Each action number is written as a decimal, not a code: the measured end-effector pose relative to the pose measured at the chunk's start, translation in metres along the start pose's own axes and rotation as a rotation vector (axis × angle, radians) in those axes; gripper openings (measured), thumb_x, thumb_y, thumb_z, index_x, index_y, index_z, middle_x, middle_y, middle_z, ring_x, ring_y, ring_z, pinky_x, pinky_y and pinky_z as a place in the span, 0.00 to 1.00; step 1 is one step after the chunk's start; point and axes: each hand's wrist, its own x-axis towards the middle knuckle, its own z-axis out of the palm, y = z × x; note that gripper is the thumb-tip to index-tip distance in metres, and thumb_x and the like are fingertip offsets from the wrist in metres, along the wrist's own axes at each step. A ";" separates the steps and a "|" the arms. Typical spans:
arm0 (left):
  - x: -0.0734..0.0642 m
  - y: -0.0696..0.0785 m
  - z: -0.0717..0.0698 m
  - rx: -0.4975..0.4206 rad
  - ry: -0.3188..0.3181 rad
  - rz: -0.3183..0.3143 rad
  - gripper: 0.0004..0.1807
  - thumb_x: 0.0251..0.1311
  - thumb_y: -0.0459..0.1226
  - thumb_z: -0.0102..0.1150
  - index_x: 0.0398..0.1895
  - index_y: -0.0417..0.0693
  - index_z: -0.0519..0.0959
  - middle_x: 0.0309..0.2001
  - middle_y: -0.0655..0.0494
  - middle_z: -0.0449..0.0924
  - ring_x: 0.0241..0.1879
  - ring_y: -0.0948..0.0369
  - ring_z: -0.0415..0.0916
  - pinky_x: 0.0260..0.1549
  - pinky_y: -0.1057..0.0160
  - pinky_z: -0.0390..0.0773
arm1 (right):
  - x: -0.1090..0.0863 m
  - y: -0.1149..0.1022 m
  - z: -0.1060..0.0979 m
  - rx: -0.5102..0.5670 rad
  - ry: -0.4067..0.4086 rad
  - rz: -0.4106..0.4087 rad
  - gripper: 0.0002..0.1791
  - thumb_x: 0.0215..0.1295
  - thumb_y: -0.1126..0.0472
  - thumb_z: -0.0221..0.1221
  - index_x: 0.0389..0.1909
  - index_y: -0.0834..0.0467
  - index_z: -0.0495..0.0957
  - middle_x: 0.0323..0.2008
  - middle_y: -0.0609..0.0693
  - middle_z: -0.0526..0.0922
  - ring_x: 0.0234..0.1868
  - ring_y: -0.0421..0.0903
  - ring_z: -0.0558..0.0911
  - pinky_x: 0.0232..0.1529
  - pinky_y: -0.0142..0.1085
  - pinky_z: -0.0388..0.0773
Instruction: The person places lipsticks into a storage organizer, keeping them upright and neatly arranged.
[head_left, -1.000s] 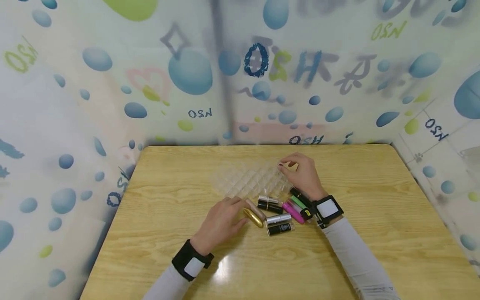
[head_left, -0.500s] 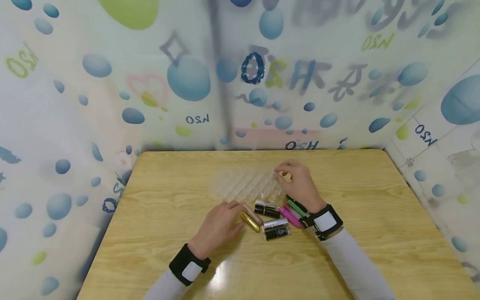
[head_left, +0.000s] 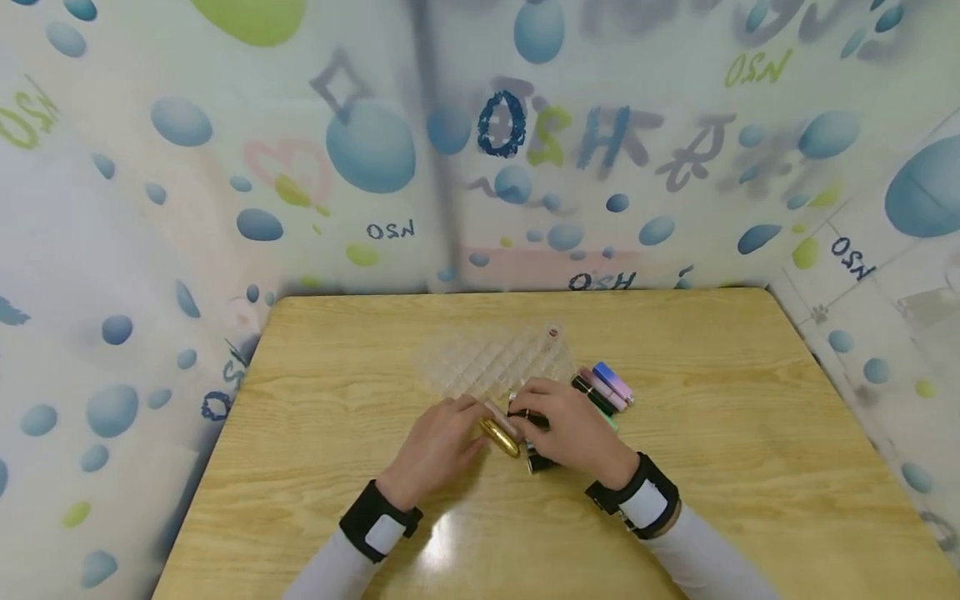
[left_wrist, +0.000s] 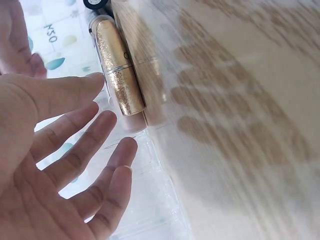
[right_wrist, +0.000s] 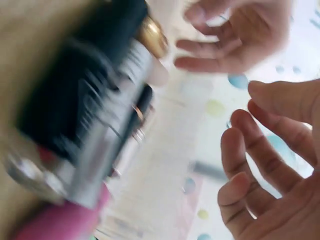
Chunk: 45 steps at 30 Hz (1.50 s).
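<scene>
My left hand rests beside a gold lipstick, its fingers loosely spread and holding nothing. Next to that lies a rose-beige tube. Over the black and silver lipsticks hovers my right hand; the right wrist view shows its fingers relaxed, with nothing between them. It hides much of the pile. A black lipstick, a silver tube and a magenta tube appear blurred there. Behind the pile sits a clear organizer with many compartments, and a lipstick stands upright in its back right corner.
To the right of the organizer lie a blue-purple lipstick, a pink tube and a black one. All rest on a wooden table backed by a patterned wall covering.
My right hand has left the organizer's back right corner, where a lipstick now stands, and has come forward and left over the pile. The left hand has stayed by the gold lipstick.
</scene>
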 end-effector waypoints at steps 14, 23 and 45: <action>0.001 -0.005 -0.003 0.012 0.028 0.009 0.19 0.55 0.37 0.76 0.50 0.56 0.86 0.48 0.57 0.87 0.43 0.56 0.84 0.40 0.56 0.84 | -0.003 -0.007 0.024 -0.122 -0.251 0.011 0.09 0.55 0.55 0.75 0.34 0.51 0.87 0.33 0.41 0.80 0.34 0.37 0.75 0.36 0.35 0.77; 0.000 -0.003 -0.006 -0.010 0.017 -0.007 0.20 0.54 0.35 0.76 0.51 0.56 0.85 0.49 0.55 0.86 0.44 0.54 0.83 0.40 0.54 0.84 | -0.003 -0.010 0.025 -0.146 -0.238 0.002 0.06 0.57 0.60 0.73 0.34 0.52 0.87 0.33 0.44 0.82 0.34 0.39 0.77 0.34 0.34 0.78; -0.009 0.004 -0.007 0.006 -0.076 -0.001 0.25 0.55 0.42 0.76 0.57 0.51 0.84 0.50 0.54 0.87 0.48 0.54 0.84 0.45 0.54 0.84 | -0.010 -0.015 0.030 -0.093 -0.292 0.004 0.06 0.59 0.66 0.69 0.35 0.52 0.87 0.38 0.43 0.83 0.39 0.40 0.77 0.41 0.36 0.79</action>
